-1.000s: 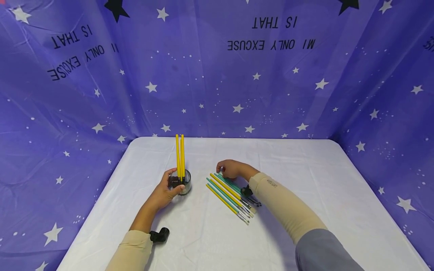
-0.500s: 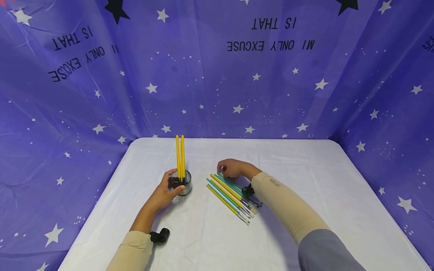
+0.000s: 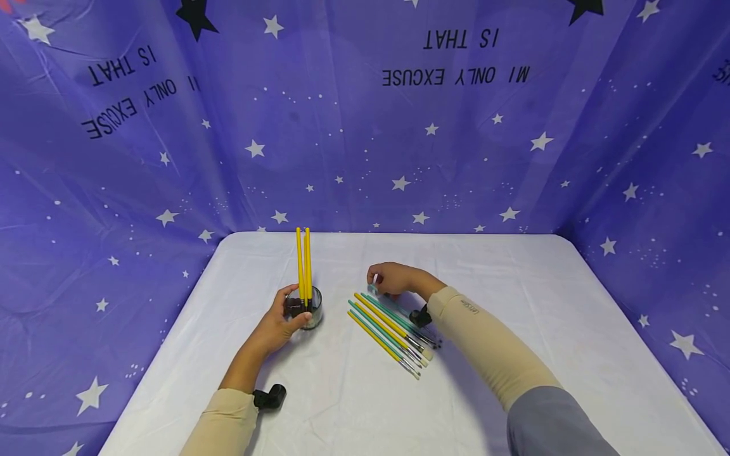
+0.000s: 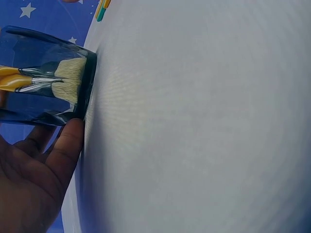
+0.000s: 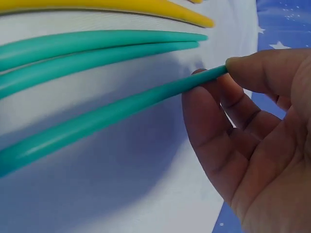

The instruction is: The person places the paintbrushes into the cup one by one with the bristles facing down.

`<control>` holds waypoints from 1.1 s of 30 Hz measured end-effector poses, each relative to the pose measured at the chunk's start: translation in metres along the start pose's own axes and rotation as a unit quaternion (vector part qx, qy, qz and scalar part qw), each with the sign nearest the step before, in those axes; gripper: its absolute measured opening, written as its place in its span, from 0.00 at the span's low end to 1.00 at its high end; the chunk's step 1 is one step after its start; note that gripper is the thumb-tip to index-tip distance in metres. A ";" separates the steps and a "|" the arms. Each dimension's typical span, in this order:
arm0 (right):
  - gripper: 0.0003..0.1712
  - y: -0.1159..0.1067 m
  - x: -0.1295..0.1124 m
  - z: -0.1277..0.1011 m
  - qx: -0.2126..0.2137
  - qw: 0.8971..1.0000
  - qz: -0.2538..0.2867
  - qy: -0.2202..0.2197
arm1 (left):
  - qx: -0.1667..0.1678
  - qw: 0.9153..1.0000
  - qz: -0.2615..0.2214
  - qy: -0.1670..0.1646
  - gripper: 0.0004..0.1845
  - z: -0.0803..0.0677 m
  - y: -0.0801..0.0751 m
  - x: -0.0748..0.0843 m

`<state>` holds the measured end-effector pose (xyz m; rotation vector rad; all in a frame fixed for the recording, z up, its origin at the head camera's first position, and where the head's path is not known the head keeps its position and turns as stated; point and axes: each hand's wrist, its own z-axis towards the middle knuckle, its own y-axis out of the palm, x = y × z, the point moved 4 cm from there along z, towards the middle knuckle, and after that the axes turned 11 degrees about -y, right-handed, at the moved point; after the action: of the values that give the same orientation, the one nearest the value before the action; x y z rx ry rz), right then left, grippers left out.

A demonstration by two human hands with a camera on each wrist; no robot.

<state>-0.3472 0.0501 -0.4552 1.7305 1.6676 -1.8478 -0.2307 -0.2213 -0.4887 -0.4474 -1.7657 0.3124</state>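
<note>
My left hand (image 3: 277, 324) grips a clear glass cup (image 3: 315, 313) standing on the table, thumb on the near side and fingers around the far side. Several yellow-handled paintbrushes (image 3: 308, 266) stand in it, handles up; their pale flat bristles (image 4: 70, 80) rest near the cup's bottom in the left wrist view. At the far end of a row of loose brushes, my right hand (image 3: 393, 278) pinches the handle end of a green paintbrush (image 5: 112, 114) between thumb and fingers. That handle end is raised off the cloth, apart from two other green handles (image 5: 102, 46) beside it.
Yellow and green paintbrushes (image 3: 379, 332) lie side by side on the white-covered table (image 3: 319, 405), slanting with bristles toward the near right. A purple star-printed curtain (image 3: 353, 145) encloses the back and sides.
My right hand has risen slightly and shifted a little right, lifting the green paintbrush's handle end away from the row. My left hand and the cup have stayed in place.
</note>
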 end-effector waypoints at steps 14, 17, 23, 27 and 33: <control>0.13 -0.021 -0.018 -0.005 0.050 0.995 0.077 -0.050 | -0.005 1.000 -0.008 -0.010 0.43 -0.001 0.001 -0.001; 0.10 -0.025 -0.026 -0.007 0.072 0.991 0.087 -0.071 | -0.003 1.000 -0.008 -0.007 0.44 0.000 0.000 -0.001; 0.12 -0.031 -0.040 -0.005 0.120 0.982 0.101 -0.100 | -0.003 1.000 -0.001 0.001 0.43 0.001 0.000 -0.001; 0.12 -0.033 -0.048 -0.002 0.154 0.974 0.121 -0.112 | 0.000 1.000 0.003 0.002 0.44 0.002 0.001 -0.002; 0.10 -0.033 -0.057 0.003 0.191 0.962 0.149 -0.126 | 0.001 1.000 0.002 -0.005 0.44 0.003 0.000 -0.003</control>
<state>-0.3527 0.0291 -0.3927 1.6622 0.9450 -2.2244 -0.2336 -0.2224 -0.4917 -0.4497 -1.7751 0.3193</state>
